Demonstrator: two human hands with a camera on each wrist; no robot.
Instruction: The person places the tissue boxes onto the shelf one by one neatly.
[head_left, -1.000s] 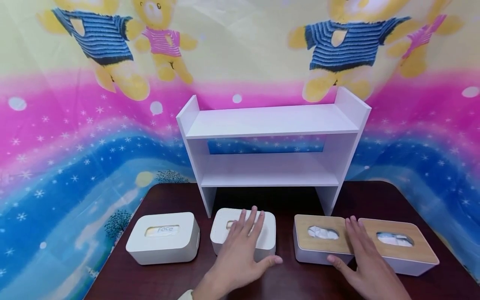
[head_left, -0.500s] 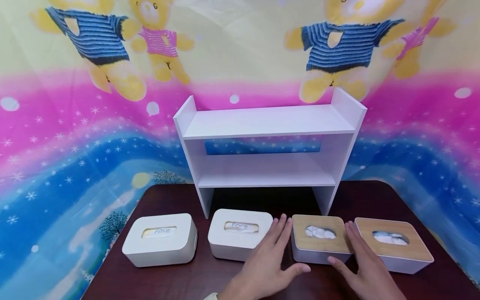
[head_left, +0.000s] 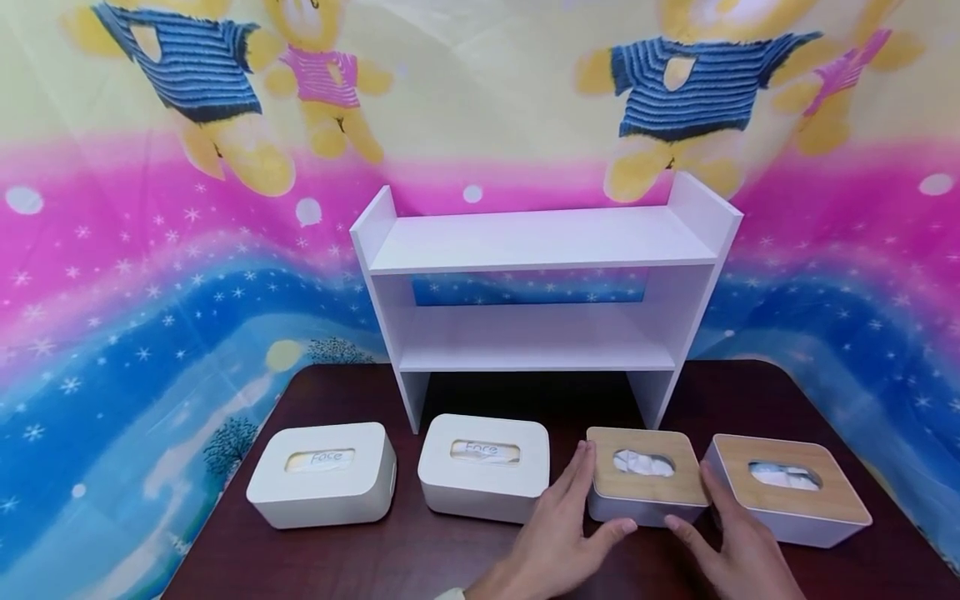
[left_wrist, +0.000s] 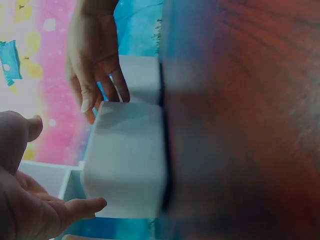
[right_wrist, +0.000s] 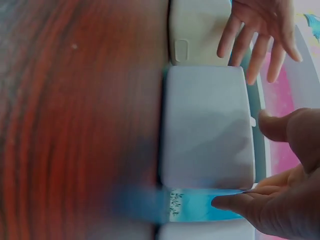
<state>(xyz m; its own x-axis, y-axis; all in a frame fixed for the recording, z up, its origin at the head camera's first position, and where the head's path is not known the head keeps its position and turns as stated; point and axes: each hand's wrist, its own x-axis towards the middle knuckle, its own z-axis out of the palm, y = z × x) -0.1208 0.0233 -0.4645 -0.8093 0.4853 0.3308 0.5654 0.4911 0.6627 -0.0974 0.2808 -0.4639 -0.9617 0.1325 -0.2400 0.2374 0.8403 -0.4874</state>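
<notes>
Plainly the wood-lidded box [head_left: 645, 477] lay between the two hands, third in a row of four on the dark table [head_left: 360, 558], with its long axis running left to right in front of the white shelf [head_left: 536, 287]. The left hand [head_left: 558, 533] stood at its left end, fingers straight along that side and thumb out under the front edge; the right hand [head_left: 731, 542] stood at its right end, in the gap before the second wood-lidded box [head_left: 787, 492], fingers likewise straight. Neither grip had closed; both were flat against or just beside the ends, and both were about equally near. The head view gave the row and the white box [head_left: 483, 467] just left of the left hand. The left wrist view showed the box's plain front wall [left_wrist: 127, 160] and the right hand's fingertips [left_wrist: 107, 95] at its far end.
</notes>
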